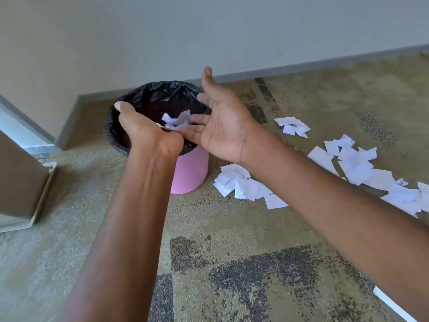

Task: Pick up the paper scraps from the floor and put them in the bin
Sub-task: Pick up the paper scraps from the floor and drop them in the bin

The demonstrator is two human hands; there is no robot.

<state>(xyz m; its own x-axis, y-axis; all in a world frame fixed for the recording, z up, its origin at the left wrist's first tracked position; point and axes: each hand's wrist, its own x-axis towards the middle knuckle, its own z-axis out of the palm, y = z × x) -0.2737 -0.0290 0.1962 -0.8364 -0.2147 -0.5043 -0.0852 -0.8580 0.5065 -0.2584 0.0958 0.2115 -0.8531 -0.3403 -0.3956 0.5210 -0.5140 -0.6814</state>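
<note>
Both hands are over the bin [192, 173] w/ its black liner [162, 91], prob. so the white paper scraps [177, 120] between them drop straight into its mouth. The right hand [222, 126] is spread wide, palm up & fingers straight, holding nothing. The left hand [144, 129] has its thumb out, but its fingers are hidden, so can't tell if it grips any. Bin interior is too dark to see contents, & lots of scraps on the floor [243, 184] remain just beside & right of it, so approx. early-to-mid job.
</note>
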